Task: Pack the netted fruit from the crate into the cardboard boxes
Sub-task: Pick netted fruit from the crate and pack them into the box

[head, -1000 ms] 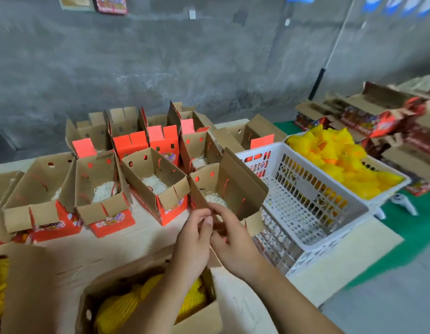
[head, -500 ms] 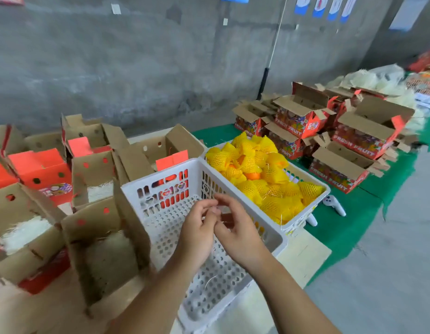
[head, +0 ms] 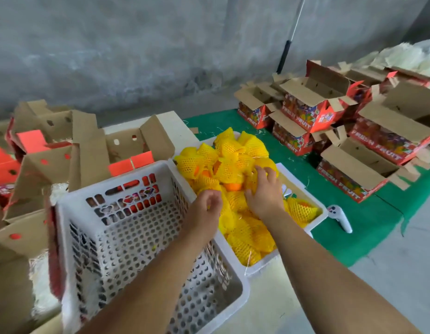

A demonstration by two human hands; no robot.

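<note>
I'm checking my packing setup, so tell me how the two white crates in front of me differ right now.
The near crate holds no fruit, only its perforated floor and a few straw strands; the far crate is heaped with yellow-netted fruit. The near crate lies under my left forearm, while the right hand rests on the far crate's fruit and the left hand reaches its edge. Both are white perforated plastic, standing side by side.

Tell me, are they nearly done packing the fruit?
Not nearly. One white crate looks emptied. Both hands, left hand and right hand, reach into the other crate, piled with netted fruit. Many open boxes wait.
</note>
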